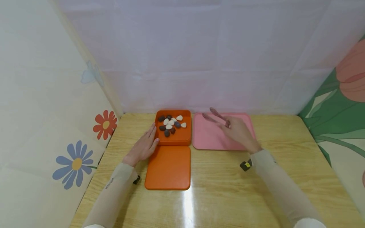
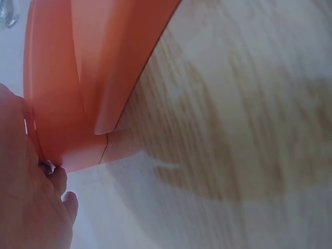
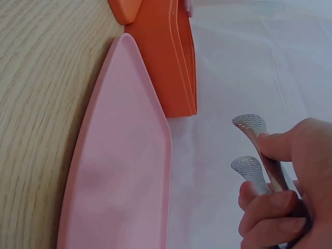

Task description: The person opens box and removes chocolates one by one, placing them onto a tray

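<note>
Metal tongs [image 3: 273,167], part-spread, held in R grip [image 1: 239,131]; L grip [image 1: 143,146] straight-fingered on orange box [image 1: 174,142]

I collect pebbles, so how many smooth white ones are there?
6 smooth white pebbles, all inside the open square orange box: four clustered together, one toward back right, one farthest right. More may be hidden.

This looks like a small screened-off booth round a wood-grain table [image 1: 222,186]; a plain, creased pale sheet [image 1: 199,50] closes the far side; the left screen [image 1: 37,95] carries a red flower [image 1: 105,124] and a blue flower [image 1: 75,164]; the right screen [image 1: 339,158] carries a pink bloom [image 1: 353,72] and green leaves [image 1: 330,109]; whether it stands in a home, lab or office cannot be told.
</note>
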{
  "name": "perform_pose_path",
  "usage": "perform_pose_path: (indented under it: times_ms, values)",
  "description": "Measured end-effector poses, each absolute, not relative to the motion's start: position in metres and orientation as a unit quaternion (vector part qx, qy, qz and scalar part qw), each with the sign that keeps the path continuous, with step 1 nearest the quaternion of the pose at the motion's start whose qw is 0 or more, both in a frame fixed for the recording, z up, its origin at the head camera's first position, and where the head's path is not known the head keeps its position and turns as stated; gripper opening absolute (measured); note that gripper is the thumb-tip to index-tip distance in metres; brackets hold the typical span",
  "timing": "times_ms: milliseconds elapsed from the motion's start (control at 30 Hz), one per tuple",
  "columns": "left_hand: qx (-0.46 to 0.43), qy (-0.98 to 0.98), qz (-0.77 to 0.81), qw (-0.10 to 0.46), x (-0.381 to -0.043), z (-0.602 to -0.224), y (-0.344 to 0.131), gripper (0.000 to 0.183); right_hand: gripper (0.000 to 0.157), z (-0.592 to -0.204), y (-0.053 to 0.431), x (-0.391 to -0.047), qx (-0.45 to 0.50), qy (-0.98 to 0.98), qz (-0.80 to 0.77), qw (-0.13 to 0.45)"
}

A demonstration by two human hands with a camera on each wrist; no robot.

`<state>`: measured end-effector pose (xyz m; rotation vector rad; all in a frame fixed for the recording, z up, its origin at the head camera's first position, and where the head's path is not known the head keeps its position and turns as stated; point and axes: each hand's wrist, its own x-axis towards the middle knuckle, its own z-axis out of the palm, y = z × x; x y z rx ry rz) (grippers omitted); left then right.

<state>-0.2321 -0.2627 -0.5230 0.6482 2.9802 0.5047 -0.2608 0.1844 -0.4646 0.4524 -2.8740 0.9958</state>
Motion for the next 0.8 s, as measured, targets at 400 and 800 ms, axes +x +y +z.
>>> perform_pose_path:
  times_ms: [400,800]
  values:
    - [0.207,0.964,0.163,0.026,-0.231,-0.524,-0.263,0.068,0.053,-0.463,0.154,-0.268,0.170,-0.934,0.315,0.015]
    - [0.206,0.965,0.161,0.021,-0.233,-0.527,-0.264,0.069,0.042,-0.468,0.121,-0.270,0.199,-0.937,0.287,-0.008]
